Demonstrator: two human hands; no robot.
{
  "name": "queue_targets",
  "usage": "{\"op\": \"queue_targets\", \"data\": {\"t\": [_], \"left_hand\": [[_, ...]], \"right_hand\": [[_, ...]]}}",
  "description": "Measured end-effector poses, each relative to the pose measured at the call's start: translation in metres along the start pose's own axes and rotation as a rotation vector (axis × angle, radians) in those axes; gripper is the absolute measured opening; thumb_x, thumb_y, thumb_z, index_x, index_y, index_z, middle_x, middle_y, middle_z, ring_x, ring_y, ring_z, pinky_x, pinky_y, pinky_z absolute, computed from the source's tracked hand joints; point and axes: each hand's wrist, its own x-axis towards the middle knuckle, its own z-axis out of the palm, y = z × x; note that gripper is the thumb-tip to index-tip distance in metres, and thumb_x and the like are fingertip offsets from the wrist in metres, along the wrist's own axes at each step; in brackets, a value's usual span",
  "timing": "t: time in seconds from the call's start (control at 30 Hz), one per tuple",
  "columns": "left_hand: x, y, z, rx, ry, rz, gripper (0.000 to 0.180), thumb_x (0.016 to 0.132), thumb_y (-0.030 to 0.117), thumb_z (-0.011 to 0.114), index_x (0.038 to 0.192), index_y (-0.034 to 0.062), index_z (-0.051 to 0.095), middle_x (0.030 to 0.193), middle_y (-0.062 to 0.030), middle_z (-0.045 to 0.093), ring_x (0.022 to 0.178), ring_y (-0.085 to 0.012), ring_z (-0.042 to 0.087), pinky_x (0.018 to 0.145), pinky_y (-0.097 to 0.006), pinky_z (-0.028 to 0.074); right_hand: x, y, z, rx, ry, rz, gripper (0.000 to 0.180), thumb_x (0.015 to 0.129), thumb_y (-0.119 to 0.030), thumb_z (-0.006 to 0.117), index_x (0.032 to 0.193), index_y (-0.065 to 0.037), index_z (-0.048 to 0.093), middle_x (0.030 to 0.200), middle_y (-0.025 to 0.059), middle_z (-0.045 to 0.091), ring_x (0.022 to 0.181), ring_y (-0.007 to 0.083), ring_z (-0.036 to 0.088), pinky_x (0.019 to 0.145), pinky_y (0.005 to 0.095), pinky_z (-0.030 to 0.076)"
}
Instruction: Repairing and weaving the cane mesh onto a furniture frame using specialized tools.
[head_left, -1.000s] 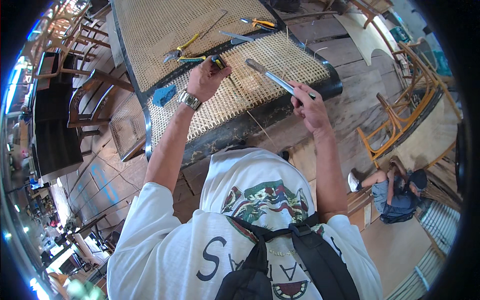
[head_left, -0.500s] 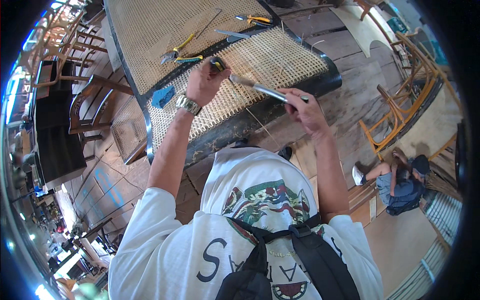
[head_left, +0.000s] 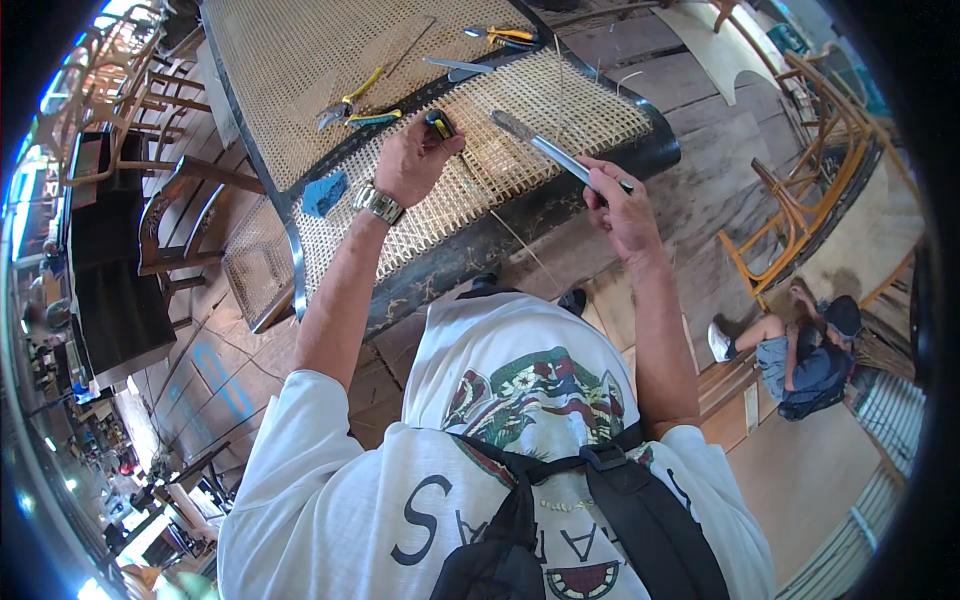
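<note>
My left hand [head_left: 412, 160], a metal watch at its wrist, is closed around a screwdriver [head_left: 440, 125] with a black and yellow handle. Its thin shaft points down at the woven cane panel [head_left: 560, 105] near the dark frame edge; the tip's contact is unclear. In my right hand [head_left: 622, 205] is a long silvery metal tool [head_left: 560, 158] with a darker narrow head, its exact kind unclear. That head is raised over the cane, apart from the screwdriver. A blue lump [head_left: 324, 194], perhaps cloth or sponge, rests on the cane beside my left wrist.
Yellow-handled cutters [head_left: 350, 105], a knife-like blade [head_left: 460, 68] and orange-handled pliers [head_left: 510, 38] lie on the cane. Loose strands stick out along its edge. Wooden chairs [head_left: 190, 210] stand left, a chair frame [head_left: 790, 220] right. A person [head_left: 800, 355] sits at the lower right.
The silvery tool has risen away from the screwdriver, up and to the right, as my right hand moved slightly right. My left hand stays nearly in place.
</note>
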Motion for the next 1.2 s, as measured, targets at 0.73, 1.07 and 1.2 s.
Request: {"op": "queue_targets", "data": {"t": [0.73,1.07,1.2], "left_hand": [[0.000,-0.009,0.004,0.038,-0.047,-0.007,0.031,0.089,0.025,0.078,0.106,0.0026,0.065,0.090,-0.0091,0.077,0.083,-0.0132,0.073,0.071,-0.029,0.054],[-0.004,0.000,0.007,-0.005,-0.073,-0.017,0.026,0.090,0.023,0.077,0.105,0.0047,0.067,0.090,-0.0083,0.077,0.082,-0.0140,0.073,0.071,-0.029,0.055],[-0.008,-0.005,0.001,0.003,-0.020,-0.006,0.026,0.091,0.025,0.076,0.105,0.0049,0.067,0.091,-0.0072,0.077,0.081,-0.0136,0.073,0.071,-0.029,0.055]], "right_hand": [[-0.013,0.001,0.009,-0.288,-0.194,0.021,0.033,0.100,-0.021,0.056,0.127,-0.005,0.065,0.070,-0.0054,0.052,0.052,0.0020,0.038,0.046,0.0181,0.027],[-0.010,0.000,0.002,-0.023,0.029,-0.043,0.031,0.100,-0.018,0.054,0.127,-0.005,0.064,0.070,-0.0046,0.051,0.053,0.0024,0.037,0.046,0.0177,0.027],[-0.018,-0.005,-0.003,-0.200,-0.093,0.044,0.033,0.101,-0.018,0.056,0.131,-0.005,0.061,0.071,-0.0041,0.051,0.052,0.0020,0.035,0.046,0.0184,0.028]]}}
